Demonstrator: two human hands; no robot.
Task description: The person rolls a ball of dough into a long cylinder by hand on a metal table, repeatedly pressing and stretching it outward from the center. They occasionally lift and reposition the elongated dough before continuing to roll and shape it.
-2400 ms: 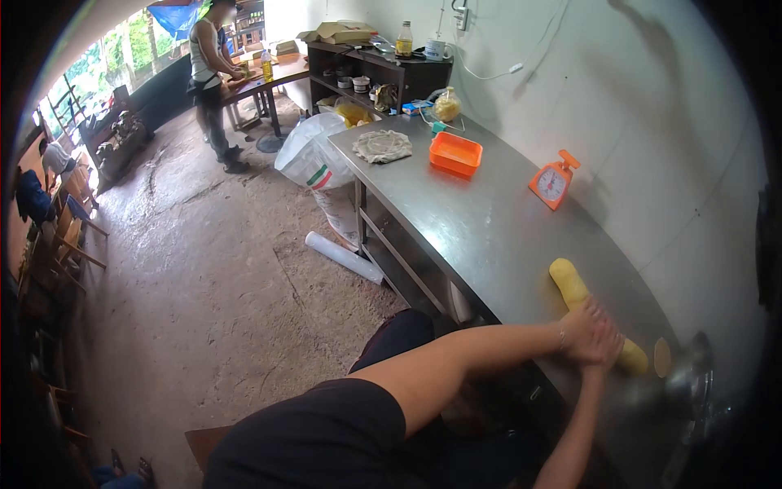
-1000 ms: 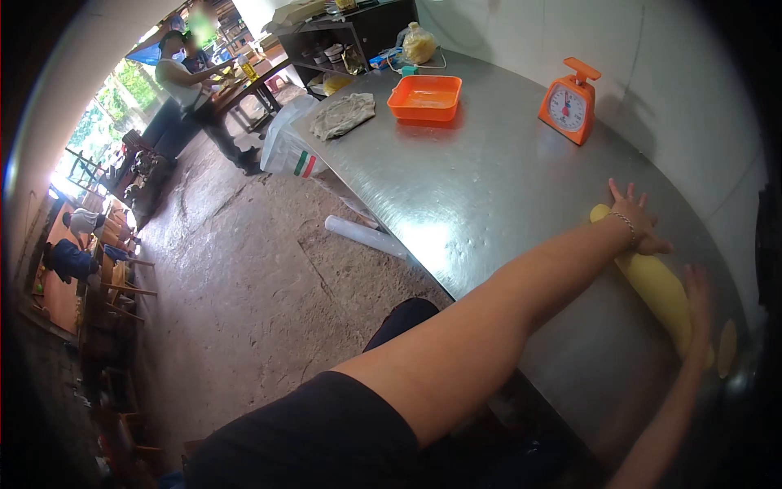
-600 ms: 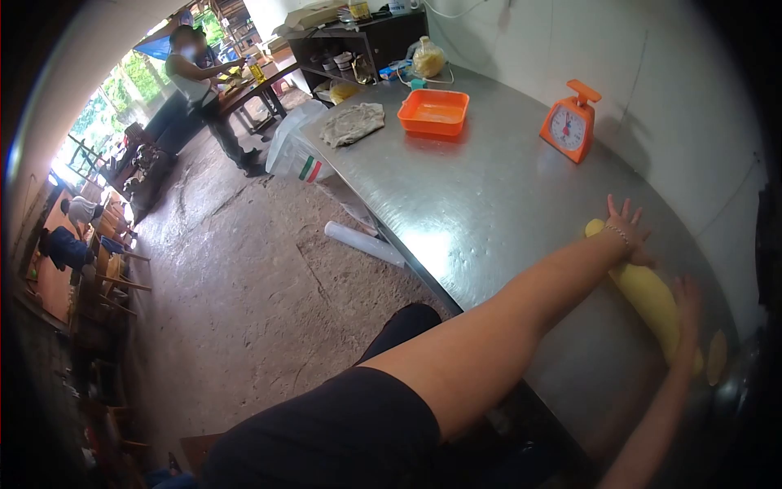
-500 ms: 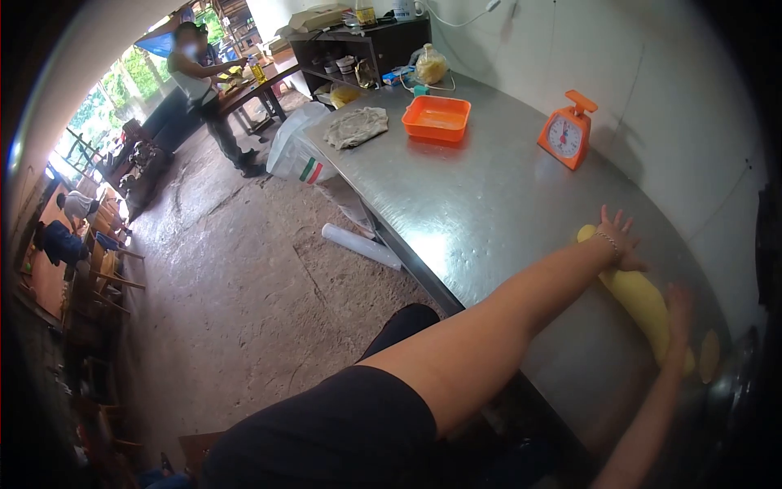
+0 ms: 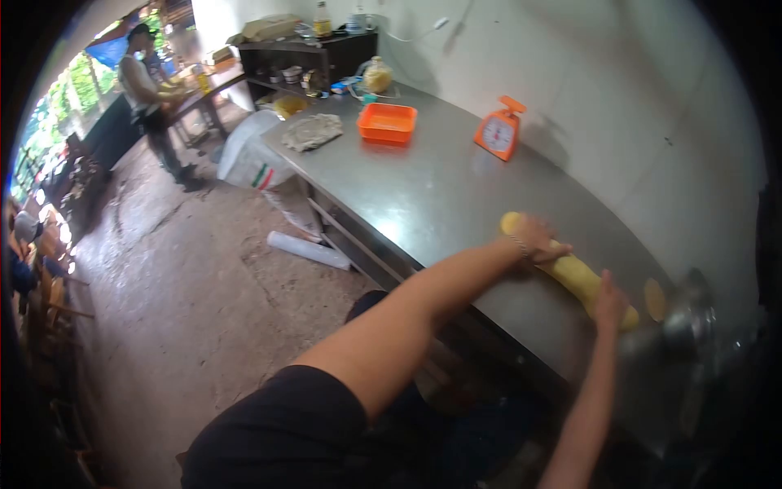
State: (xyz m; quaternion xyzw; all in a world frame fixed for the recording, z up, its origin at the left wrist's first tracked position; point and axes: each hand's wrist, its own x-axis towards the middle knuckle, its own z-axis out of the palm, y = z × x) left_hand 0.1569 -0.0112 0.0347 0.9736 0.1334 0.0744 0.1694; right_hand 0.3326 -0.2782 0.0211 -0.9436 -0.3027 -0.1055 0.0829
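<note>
A long yellow roll of what looks like dough lies diagonally on the steel table. Over its far part, my left hand, with a bracelet at the wrist, is curled, thumb stretched along the roll. My right hand wraps the near part, its thumb pointing up and its fingers partly hidden. Both hands touch the roll, which rests on the tabletop. Just beyond its near end sits a small flat yellow piece.
A shiny metal bowl stands at the right. Farther along the steel table are an orange scale, an orange tray and a crumpled cloth. A white roll lies on the floor. Another person stands at a far table.
My left hand's fingers, spread before, now curl over the roll; the right hand also wraps it. The view has swung right, so everything sits farther left, and the metal bowl shows more clearly.
</note>
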